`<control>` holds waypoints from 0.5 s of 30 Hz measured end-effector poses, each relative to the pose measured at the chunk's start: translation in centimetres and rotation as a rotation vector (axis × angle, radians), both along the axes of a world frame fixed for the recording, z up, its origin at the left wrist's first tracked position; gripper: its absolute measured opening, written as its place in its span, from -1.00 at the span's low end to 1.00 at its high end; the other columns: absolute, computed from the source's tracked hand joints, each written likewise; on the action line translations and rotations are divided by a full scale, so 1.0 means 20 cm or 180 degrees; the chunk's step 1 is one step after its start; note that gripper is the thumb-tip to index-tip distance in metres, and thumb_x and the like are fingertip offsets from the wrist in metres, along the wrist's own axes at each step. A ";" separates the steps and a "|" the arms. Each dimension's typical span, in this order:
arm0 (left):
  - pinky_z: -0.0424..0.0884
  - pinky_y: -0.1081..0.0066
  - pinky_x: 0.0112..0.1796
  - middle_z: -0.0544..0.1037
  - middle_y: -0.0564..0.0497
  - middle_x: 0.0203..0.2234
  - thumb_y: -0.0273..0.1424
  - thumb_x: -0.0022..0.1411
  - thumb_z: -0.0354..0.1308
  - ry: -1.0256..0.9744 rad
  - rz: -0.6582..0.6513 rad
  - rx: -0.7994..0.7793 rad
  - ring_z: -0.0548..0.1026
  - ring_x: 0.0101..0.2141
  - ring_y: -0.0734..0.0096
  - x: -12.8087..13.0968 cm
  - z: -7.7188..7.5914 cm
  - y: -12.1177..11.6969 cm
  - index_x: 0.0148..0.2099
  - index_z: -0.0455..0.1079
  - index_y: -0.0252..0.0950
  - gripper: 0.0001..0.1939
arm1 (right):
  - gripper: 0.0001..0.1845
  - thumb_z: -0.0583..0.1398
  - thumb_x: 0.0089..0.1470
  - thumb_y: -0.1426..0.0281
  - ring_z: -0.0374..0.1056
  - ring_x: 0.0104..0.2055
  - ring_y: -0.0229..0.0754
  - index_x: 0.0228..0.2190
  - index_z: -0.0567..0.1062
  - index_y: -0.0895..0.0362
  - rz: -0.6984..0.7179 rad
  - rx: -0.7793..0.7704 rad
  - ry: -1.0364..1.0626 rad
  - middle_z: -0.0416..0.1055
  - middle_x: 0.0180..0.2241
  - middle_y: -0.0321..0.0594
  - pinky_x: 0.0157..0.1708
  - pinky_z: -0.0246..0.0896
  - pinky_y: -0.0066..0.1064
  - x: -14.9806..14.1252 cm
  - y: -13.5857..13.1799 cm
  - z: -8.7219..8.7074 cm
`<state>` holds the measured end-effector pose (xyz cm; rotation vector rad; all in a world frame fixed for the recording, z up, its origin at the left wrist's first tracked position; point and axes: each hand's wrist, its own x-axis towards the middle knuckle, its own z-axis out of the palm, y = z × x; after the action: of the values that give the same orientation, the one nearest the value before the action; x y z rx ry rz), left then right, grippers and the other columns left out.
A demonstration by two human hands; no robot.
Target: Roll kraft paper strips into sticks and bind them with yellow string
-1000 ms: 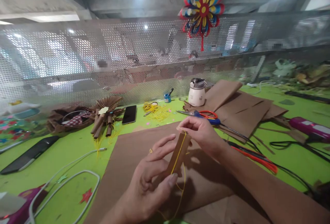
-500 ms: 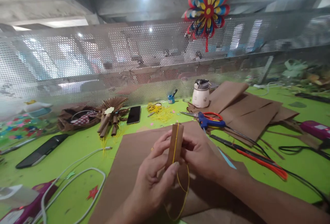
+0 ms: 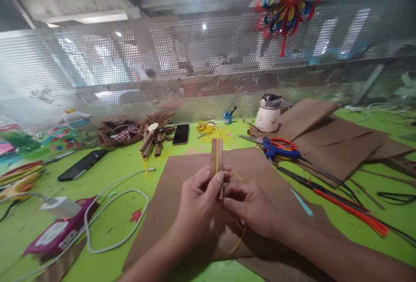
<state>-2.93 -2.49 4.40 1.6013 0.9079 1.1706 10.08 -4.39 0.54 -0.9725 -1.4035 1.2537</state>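
Note:
My left hand [image 3: 196, 199] grips a narrow folded strip of brown paper [image 3: 213, 156], its thumb pressed on the front face. The strip stands nearly upright above a large brown paper sheet [image 3: 182, 173]. A yellow string [image 3: 238, 243] runs lengthwise down the strip, and its loose part loops behind and below my right hand. At the strip's lower end, my right hand [image 3: 253, 206] is closed with thumb and fingers pinched, seemingly on the string; the fingertips partly hide what is between them.
Blue-handled glue gun [image 3: 276, 148], scissors [image 3: 287, 144] and stacked brown paper [image 3: 341, 143] lie right, near a white bottle [image 3: 268, 115]. A paper bundle [image 3: 152, 137], phone [image 3: 181, 134] and yellow string pile [image 3: 208, 128] sit behind. Left are a white cable [image 3: 117, 191] and purple power strip [image 3: 61, 228].
The view has shifted left. The strip has turned more upright, with my left hand now gripping it lower. My right hand has moved down from the strip's side to its bottom end.

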 end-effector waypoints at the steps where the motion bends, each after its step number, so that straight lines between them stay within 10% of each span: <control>1: 0.38 0.43 -0.27 0.54 -0.08 -0.32 -0.35 0.19 0.09 -0.0012 0.0007 -0.0089 0.47 -0.31 0.36 0.00 0.00 0.00 -0.28 0.50 -0.36 -0.79 | -0.91 0.19 -0.07 0.47 0.13 -0.61 -0.39 -0.57 0.44 0.19 -0.0037 0.0081 -0.0103 0.27 -0.64 -0.38 -0.61 0.03 -0.54 -0.01 -0.01 0.00; 15: 0.28 0.45 -0.35 0.47 -0.03 -0.47 -0.28 0.10 0.13 -0.0082 0.0204 -0.0447 0.37 -0.42 0.42 0.00 -0.09 0.11 -0.38 0.49 -0.38 -0.76 | -0.86 0.14 0.04 0.52 0.26 -0.50 -0.37 -0.53 0.43 0.19 0.0158 0.1057 -0.1633 0.40 -0.56 -0.34 -0.48 0.07 -0.56 -0.02 -0.07 -0.02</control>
<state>-2.83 -0.34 2.58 1.4510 1.0088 1.1432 9.62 -5.85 0.20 -1.0700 -1.9686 0.7899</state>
